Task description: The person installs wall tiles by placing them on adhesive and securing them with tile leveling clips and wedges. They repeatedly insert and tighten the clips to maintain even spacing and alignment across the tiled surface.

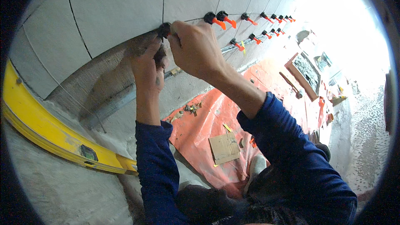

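Observation:
At the lower edge of a large pale grey tile (112,6), my right hand (196,50) is closed round a black tile leveler (164,29), where a vertical joint meets that edge. Just below it, my left hand (146,64) is raised with bent fingers against the same spot; what its fingers pinch is hidden. To the right, black tile levelers with orange handles (221,20) stick out along the joint. A second row of such levelers (255,38) sits lower down. Bare rough wall (100,68) shows under the tile at the left.
A yellow spirit level (50,127) leans at the left. Red plastic sheeting (200,129) covers the floor, with a cardboard piece (225,147) and debris on it. Farther right stands a tray (302,75) of grey mortar. A metal rail (112,106) runs along the wall.

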Motion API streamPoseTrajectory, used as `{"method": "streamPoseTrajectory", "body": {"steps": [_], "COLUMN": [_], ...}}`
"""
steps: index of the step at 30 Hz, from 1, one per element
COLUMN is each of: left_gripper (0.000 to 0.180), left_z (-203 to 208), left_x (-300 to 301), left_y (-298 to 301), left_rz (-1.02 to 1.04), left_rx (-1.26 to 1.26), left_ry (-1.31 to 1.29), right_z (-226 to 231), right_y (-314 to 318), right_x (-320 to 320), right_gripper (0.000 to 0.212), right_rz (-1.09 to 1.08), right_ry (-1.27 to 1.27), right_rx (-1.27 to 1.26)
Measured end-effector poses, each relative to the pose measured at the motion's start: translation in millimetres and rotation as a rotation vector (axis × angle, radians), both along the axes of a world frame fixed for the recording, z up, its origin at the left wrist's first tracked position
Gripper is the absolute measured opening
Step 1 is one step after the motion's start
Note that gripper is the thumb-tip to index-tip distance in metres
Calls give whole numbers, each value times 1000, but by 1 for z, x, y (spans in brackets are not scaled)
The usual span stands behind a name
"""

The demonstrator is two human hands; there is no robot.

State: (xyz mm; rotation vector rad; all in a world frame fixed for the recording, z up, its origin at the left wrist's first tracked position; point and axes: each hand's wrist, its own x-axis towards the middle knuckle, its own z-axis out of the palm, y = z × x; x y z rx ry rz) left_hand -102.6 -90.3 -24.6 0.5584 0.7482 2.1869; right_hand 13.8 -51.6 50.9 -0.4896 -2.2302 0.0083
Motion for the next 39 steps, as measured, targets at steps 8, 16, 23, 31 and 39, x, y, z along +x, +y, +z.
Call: {"method": "streamPoseTrajectory", "body": {"steps": [8,16,23,31,39], "left_gripper": [8,17,22,17,16], "left_z": [4,9,3,3,3], "left_x": [4,1,-9,-9,-3], "left_y": [-8,-14,-5,-7,-8], "left_rz": [-19,-382,-737,-688,-460], "left_rx": [60,181,449,468,264], "left_ry": [145,-128,-486,-385,-179], "right_z": [-14,-13,-18,3,-11], "right_y": [1,-2,-1,-7,-3], "right_x": [-5,-5,-8,7,18], "right_gripper": [13,13,10,9,11], "right_rz": [34,-2,70,79,81], "right_ry": [100,64,163,209,163], "right_rx": [-35,0,156,147,-240]}}
